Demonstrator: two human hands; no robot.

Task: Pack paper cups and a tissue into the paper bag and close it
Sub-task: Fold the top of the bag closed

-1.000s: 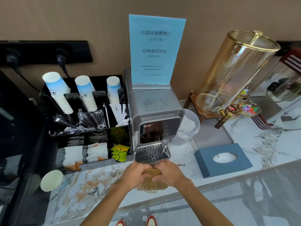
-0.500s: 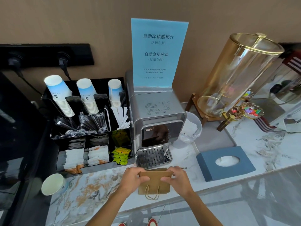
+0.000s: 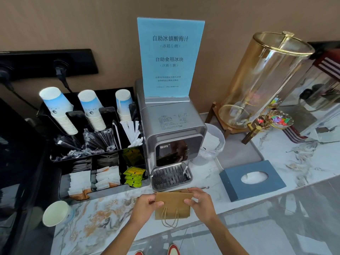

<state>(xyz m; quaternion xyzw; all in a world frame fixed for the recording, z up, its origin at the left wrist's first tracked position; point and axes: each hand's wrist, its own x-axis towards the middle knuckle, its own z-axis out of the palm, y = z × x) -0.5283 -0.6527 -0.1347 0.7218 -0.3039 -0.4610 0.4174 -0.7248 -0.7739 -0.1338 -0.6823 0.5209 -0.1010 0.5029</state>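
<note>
1. The marble table (image 3: 103, 216) carried everything the task called for, set out within reach of the person standing at its front edge.
2. The water dispenser (image 3: 173, 137) stood at the centre; the bag had been brought just in front of its drip tray, probably because that patch was bare.
3. The black organizer (image 3: 88, 144) on the left held three slanted stacks of paper cups (image 3: 60, 111), tilted so that one could be pulled off the end.
4. The blue tissue box (image 3: 252, 179) lay to the right, near the bag, a tissue showing in its oval slot.
5. A single paper cup (image 3: 57, 213) lay on its side near the table's left end, well apart from the bag.
6. The brown paper bag (image 3: 173, 203) was flat and unopened, its twine handles hanging towards the person; nothing looked packed yet.
7. The left hand (image 3: 145, 205) pinched the bag's left top edge and the right hand (image 3: 199, 198) its right top edge, a grip suited to pulling the mouth apart.
8. Against a second earlier, when both hands were bunched together over the bag and hid most of it, they had spread to its sides, leaving its face exposed.
</note>
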